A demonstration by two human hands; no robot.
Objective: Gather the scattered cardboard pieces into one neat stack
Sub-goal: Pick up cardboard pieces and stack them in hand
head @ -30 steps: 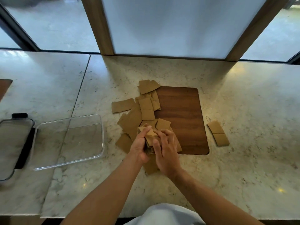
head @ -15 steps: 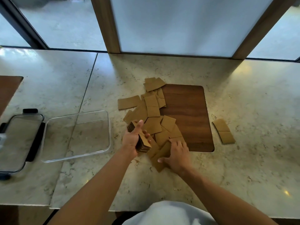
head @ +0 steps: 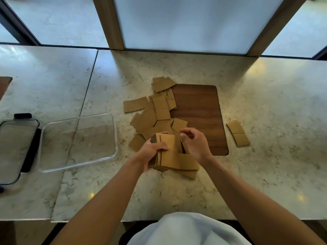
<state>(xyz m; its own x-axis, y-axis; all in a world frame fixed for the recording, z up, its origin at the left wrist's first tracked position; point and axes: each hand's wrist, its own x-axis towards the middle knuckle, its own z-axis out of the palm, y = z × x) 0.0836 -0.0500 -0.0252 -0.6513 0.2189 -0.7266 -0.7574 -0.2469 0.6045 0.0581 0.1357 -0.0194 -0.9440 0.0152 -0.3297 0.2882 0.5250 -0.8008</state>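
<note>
Left hand (head: 150,152) grips a thick stack of brown cardboard pieces (head: 167,152) above the pale marble counter (head: 265,156); right hand (head: 193,145) hovers beside it, fingers loosely curled, seemingly empty; partway done; roughly a dozen loose cardboard pieces (head: 160,110) remain, plus two apart (head: 238,133).

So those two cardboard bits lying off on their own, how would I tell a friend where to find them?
Start at the dark wooden board set in the marble counter. Just past its right edge lie two cardboard pieces end to end on the bare stone. Unlike the loose pile overlapping the board's left side, or the stack the left hand grips, these sit apart, untouched.
</note>
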